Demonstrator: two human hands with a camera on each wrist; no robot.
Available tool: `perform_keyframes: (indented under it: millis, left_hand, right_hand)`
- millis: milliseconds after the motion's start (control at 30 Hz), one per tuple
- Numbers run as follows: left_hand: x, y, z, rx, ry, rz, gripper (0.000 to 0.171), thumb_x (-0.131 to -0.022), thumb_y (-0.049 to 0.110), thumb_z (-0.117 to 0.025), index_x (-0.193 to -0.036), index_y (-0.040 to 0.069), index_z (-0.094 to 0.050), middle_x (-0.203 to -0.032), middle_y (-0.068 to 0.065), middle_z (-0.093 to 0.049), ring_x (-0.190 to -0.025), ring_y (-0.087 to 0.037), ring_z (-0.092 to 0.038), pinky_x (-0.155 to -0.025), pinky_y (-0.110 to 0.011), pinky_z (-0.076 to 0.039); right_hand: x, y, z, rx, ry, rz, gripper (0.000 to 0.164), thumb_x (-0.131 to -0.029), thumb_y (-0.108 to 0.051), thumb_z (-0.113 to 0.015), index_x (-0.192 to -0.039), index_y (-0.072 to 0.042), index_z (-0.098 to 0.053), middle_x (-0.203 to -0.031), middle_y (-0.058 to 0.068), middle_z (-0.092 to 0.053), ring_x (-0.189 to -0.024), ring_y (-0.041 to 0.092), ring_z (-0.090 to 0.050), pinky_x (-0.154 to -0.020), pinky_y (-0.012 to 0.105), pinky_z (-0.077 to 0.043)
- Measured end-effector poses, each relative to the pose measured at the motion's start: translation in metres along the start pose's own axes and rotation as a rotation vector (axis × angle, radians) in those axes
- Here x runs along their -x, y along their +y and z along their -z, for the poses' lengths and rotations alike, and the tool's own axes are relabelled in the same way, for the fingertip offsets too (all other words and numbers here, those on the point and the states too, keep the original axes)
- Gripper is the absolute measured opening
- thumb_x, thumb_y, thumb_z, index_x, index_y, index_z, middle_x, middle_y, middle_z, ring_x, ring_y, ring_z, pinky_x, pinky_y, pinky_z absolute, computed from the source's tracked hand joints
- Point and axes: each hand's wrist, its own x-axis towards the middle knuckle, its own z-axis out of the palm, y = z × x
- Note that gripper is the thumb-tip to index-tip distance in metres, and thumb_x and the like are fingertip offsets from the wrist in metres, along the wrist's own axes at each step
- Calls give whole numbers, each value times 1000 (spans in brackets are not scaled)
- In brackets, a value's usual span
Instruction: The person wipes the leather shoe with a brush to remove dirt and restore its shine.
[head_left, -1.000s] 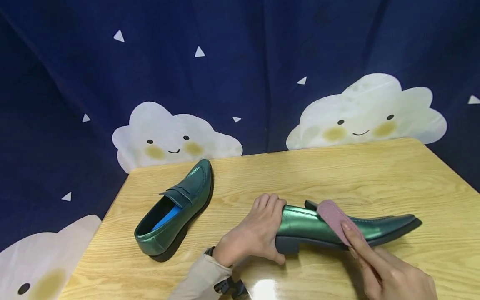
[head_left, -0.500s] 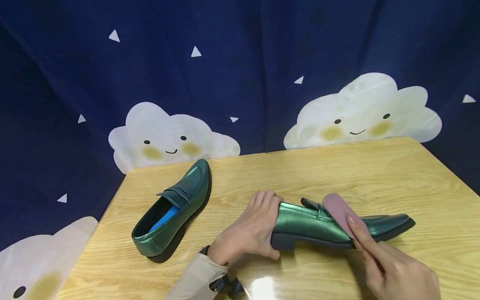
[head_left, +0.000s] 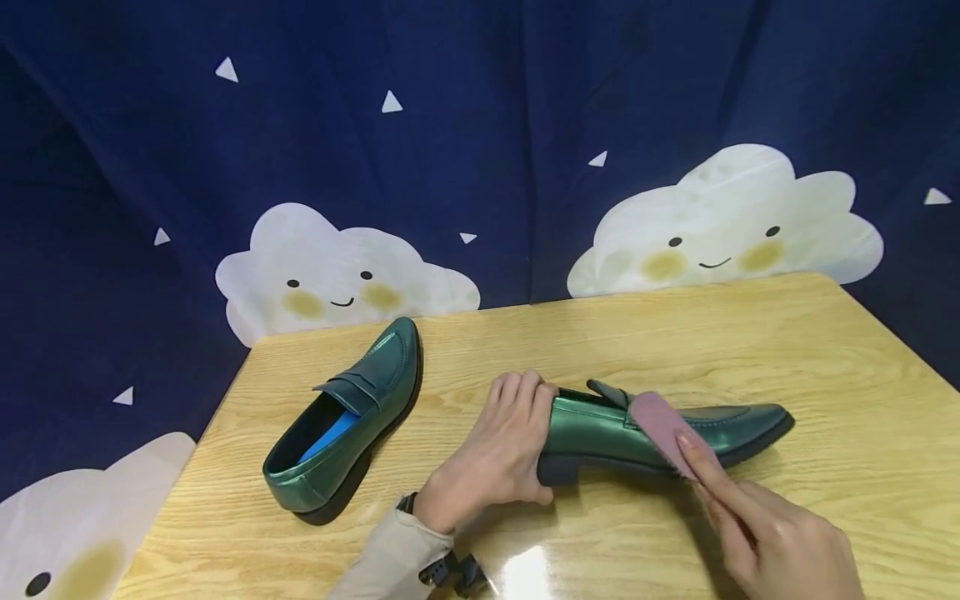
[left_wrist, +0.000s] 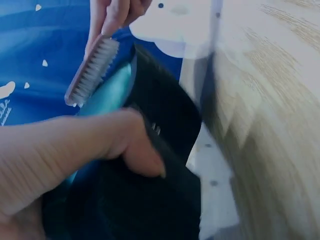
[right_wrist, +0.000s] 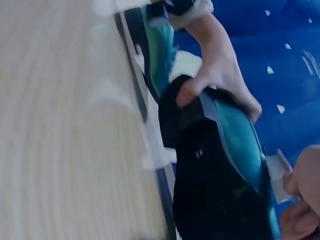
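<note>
My left hand (head_left: 502, 446) grips the heel end of a metallic green loafer (head_left: 592, 429), its thumb pressed on the dark sole (left_wrist: 175, 190) in the left wrist view. The loafer's toe points right, and it appears held above the table. In my right hand (head_left: 780, 525) is a pink-backed brush (head_left: 663, 429), pinched between thumb and fingers. White bristles (left_wrist: 97, 67) face the loafer's green side in the left wrist view. The brush overlaps the side just ahead of the strap. A matching loafer (head_left: 345, 425) stands upright on the left, a blue insole inside.
The light wood table (head_left: 697, 342) reaches back to a dark blue curtain (head_left: 450, 150) printed with white clouds and triangles. A dark watch-like device (head_left: 450, 575) is strapped at my left wrist, below the beige sleeve (head_left: 401, 550).
The held loafer has shifted left and rolled slightly, showing more of its opening. The brush moved a little right along its side, then back left. The other loafer stays put.
</note>
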Motion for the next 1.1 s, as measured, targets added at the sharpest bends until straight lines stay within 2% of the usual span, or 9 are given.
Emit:
perform_keyframes:
  millis: [133,267,367,500,600,800,900,1033,1100]
  left_hand:
    - [0,-2,-1,-74,33,46,107,-39,58,-88,-121,7,-43,-106,-6,-40,-97,-23,-38,-91,-37,-33]
    - [1,-6,-4,-142,26,34,104,-41,61,-88,-118,7,-43,-104,-6,-40,-94,-24,-38,-90,-38,-32]
    - [3,-9,-7,-185,8,20,101,-41,62,-87,-113,9,-42,-102,-6,-39,-91,-24,-38,-90,-39,-32]
    - [5,-14,-11,-209,-34,28,97,-40,63,-87,-108,10,-42,-99,-5,-38,-91,-24,-38,-89,-38,-32]
    - [5,-16,-12,-218,-73,38,95,-41,64,-86,-107,11,-42,-98,-5,-39,-90,-23,-37,-87,-37,-33]
    - [2,-16,-8,-221,-147,54,95,-44,67,-84,-108,12,-41,-98,-4,-38,-90,-22,-35,-87,-37,-32]
    - [3,-15,-8,-219,-161,58,94,-44,66,-85,-107,12,-41,-97,-3,-38,-89,-22,-35,-87,-37,-32]
    - [2,-12,-6,-217,-180,71,94,-44,64,-86,-108,12,-41,-97,-3,-38,-90,-22,-36,-87,-37,-32]
    - [1,-12,-5,-220,-188,73,95,-44,65,-86,-110,12,-41,-98,-3,-38,-91,-22,-36,-88,-37,-32]
  right_hand:
    - [-2,16,0,56,-47,-133,69,-73,-6,-74,-137,-22,-53,-58,4,-64,-42,1,-38,-39,26,-28]
    - [1,20,-8,-7,-58,-72,63,-77,-8,-74,-136,-18,-54,-83,12,-73,-54,18,-64,-43,31,-44]
    - [3,16,-15,-65,-26,53,42,-95,-32,-58,-135,-17,-56,-99,8,-73,-71,22,-70,-55,23,-51]
    - [5,11,-19,-71,8,103,56,-101,-52,-28,-134,-18,-58,-95,5,-74,-69,18,-69,-51,18,-47]
    - [3,9,-16,-33,-35,14,43,-97,-35,-53,-138,-22,-53,-88,9,-74,-61,22,-68,-44,26,-44]
    - [-3,16,-5,46,-77,-209,75,-75,-4,-74,-142,-26,-47,-64,14,-67,-40,14,-42,-38,30,-27]
    - [-1,17,-8,1,-35,-112,62,-82,-9,-71,-139,-22,-51,-73,14,-71,-44,18,-55,-38,36,-37]
    - [4,11,-15,-93,-35,98,41,-99,-35,-50,-136,-19,-56,-85,1,-74,-61,7,-64,-50,22,-46]
    - [4,10,-15,-89,-39,109,45,-101,-43,-42,-136,-19,-56,-86,-1,-74,-60,2,-61,-49,20,-44]
